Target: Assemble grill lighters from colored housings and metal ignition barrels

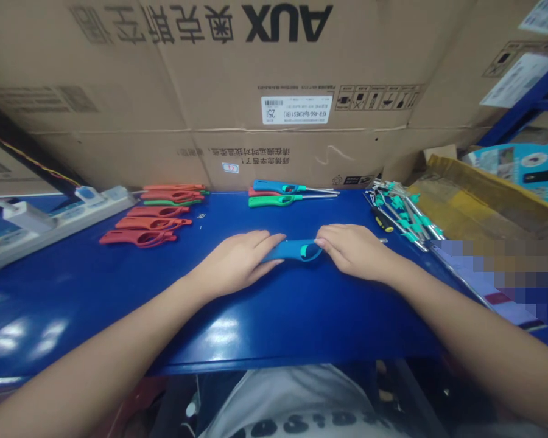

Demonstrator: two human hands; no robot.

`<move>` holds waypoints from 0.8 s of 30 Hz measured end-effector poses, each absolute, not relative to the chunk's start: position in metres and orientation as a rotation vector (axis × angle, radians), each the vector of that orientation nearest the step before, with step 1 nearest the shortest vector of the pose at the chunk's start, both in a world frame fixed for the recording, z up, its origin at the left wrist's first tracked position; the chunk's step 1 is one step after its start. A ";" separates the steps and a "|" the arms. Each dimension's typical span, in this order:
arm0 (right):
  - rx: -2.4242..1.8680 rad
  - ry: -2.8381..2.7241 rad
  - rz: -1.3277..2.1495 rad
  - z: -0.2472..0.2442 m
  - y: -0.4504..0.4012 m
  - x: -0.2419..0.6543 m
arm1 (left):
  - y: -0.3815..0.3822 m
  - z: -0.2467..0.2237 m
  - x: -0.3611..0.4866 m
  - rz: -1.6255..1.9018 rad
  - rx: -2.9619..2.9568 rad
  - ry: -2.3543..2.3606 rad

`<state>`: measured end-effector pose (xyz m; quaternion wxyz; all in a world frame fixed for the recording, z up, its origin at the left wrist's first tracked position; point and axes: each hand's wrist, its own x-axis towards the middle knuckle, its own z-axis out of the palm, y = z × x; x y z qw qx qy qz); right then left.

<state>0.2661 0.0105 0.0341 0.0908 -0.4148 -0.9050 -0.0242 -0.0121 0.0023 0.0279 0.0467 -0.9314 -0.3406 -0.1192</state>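
Hands, two, bare: the left hand and the right hand are set close together on a blue metal worktop, with a narrow hold taken on one blue plastic lighter body. The lighter body is laid flat between the hands, near the front-centre of the worktop. Its left end is covered by the left fingers, and its right end, where a teal insert is seen, is gripped by the right fingertips.

Further items are listed by position. To the left, red-orange lighter bodies are laid in a loose row, and behind them a small stack of red and green lighter bodies is placed. At the back centre, finished long-nosed lighters are grouped: one blue, one green and one red, each fitted with a metal nozzle. To the right, a heap of metal lighter nozzles with teal fittings is piled, with a yellow-and-black screwdriver beside it. A white power strip is laid at the far left. Large cardboard cartons are stacked behind the worktop. A blurred patch at the right edge cannot be identified.
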 end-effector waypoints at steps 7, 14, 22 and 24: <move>-1.099 -2.756 0.222 0.036 0.008 0.266 | 0.002 0.025 -0.011 -0.230 -3.017 -1.062; -0.820 -2.765 0.138 0.023 0.002 0.260 | -0.005 0.024 -0.007 -0.215 -3.203 -1.128; -0.901 -2.790 0.070 0.029 0.001 0.260 | -0.001 0.026 -0.007 -0.147 -3.215 -1.158; -0.929 -2.774 0.064 0.038 0.002 0.265 | 0.001 0.027 -0.010 -0.184 -3.204 -1.147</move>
